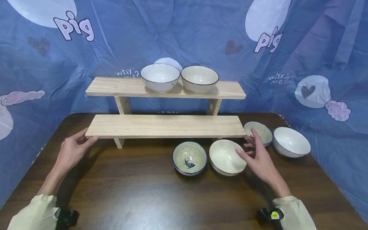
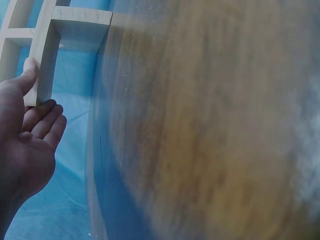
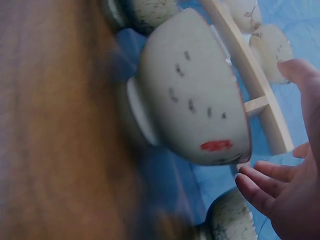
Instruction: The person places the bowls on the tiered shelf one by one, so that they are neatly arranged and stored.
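A two-tier wooden shelf (image 1: 164,125) stands on the table. At the left end of its lower board, my left hand (image 1: 73,148) grips the wood, thumb on top and fingers beneath; the left wrist view shows the hand (image 2: 30,135) at the board's end. My right hand (image 1: 260,156) is spread beside a cream bowl (image 1: 225,156), its thumb overlapping the rim in the head view. In the right wrist view the bowl's outer side (image 3: 195,95) carries small dark marks and a red patch, with straight fingers (image 3: 260,185) near its rim.
A white bowl (image 1: 159,75) and a cream bowl (image 1: 200,76) stand on the upper board. A blue-rimmed bowl with a fish (image 1: 184,156) sits left of the lower cream bowl. Farther right are a speckled bowl (image 1: 261,132) and a white bowl (image 1: 291,142), near the table's edge.
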The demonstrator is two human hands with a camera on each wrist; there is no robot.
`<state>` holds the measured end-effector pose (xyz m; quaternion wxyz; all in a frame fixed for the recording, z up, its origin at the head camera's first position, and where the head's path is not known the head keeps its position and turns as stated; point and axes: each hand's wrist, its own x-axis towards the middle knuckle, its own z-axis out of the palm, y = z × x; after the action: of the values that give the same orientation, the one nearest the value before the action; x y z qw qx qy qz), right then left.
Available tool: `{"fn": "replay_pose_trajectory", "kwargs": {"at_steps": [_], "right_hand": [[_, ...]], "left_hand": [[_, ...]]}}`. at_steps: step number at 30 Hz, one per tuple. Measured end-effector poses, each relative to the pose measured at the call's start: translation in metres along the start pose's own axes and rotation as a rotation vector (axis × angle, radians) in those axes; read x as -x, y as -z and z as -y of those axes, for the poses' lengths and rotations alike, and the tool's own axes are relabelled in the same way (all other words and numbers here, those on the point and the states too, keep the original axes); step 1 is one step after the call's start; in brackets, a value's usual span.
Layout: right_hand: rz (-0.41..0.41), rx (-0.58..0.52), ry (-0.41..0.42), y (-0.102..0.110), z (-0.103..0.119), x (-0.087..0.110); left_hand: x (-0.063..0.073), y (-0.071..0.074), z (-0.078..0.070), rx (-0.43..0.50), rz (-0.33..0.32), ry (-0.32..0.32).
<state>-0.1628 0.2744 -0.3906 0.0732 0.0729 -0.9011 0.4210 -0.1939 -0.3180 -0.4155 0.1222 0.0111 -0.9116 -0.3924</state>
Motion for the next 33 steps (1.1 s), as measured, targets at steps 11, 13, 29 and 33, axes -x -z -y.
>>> {"fn": "replay_pose_trajectory", "kwargs": {"at_steps": [11, 13, 29, 33], "right_hand": [[0.018, 0.027, 0.004, -0.006, -0.013, 0.021], [0.023, 0.038, 0.009, -0.008, -0.016, 0.025], [0.117, 0.063, -0.029, -0.024, -0.018, 0.035], [0.128, 0.071, -0.022, -0.028, -0.018, 0.034]], "left_hand": [[-0.001, -0.001, -0.001, 0.000, 0.004, 0.014], [-0.001, -0.001, -0.001, 0.000, 0.001, 0.009], [0.000, 0.000, 0.000, 0.004, -0.001, 0.014], [0.000, 0.000, 0.001, 0.013, -0.004, 0.015]]}}
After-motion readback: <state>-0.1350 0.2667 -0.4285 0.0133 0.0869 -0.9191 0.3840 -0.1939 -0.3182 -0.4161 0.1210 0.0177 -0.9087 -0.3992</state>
